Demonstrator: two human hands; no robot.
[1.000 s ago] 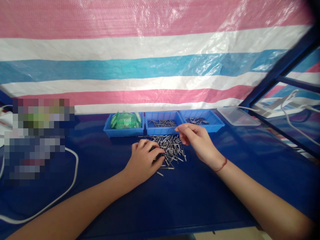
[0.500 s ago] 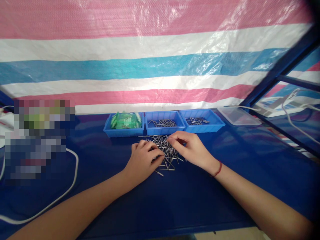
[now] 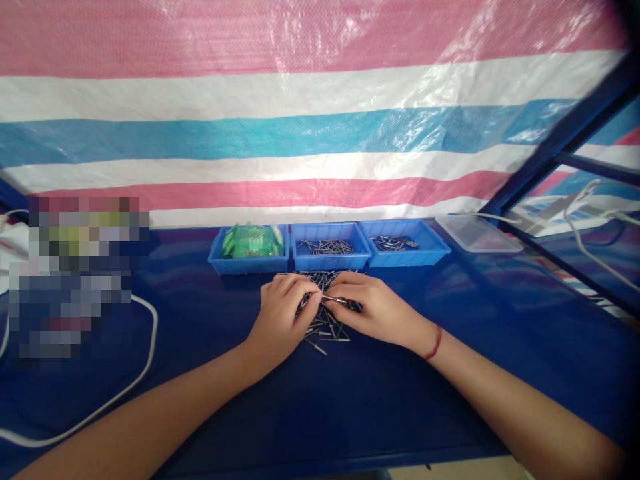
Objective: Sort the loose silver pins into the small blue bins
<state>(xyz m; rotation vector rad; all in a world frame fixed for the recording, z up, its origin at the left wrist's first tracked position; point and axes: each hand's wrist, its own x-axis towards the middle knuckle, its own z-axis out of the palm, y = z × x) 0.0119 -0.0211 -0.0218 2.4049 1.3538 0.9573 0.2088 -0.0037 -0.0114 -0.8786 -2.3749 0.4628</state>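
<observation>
A heap of small metal pins [image 3: 327, 327] lies on the blue table, just in front of three blue trays. My left hand [image 3: 283, 317] rests on the heap's left side with its fingers curled over the pins. My right hand [image 3: 373, 308] lies on the right side, fingers pinched on a thin metal pin [image 3: 334, 299] that points at my left fingertips. The two hands nearly touch above the heap. A red string circles my right wrist.
The left tray [image 3: 249, 248] holds green pieces; the middle tray [image 3: 327, 245] and right tray [image 3: 405, 241] hold metal pins. A clear plastic lid [image 3: 475, 233] lies at the right. A white cable [image 3: 125, 387] loops at the left. A striped tarp hangs behind.
My right hand has come down and left from near the right tray onto the heap and pinched a pin. My left hand shifted slightly up toward it.
</observation>
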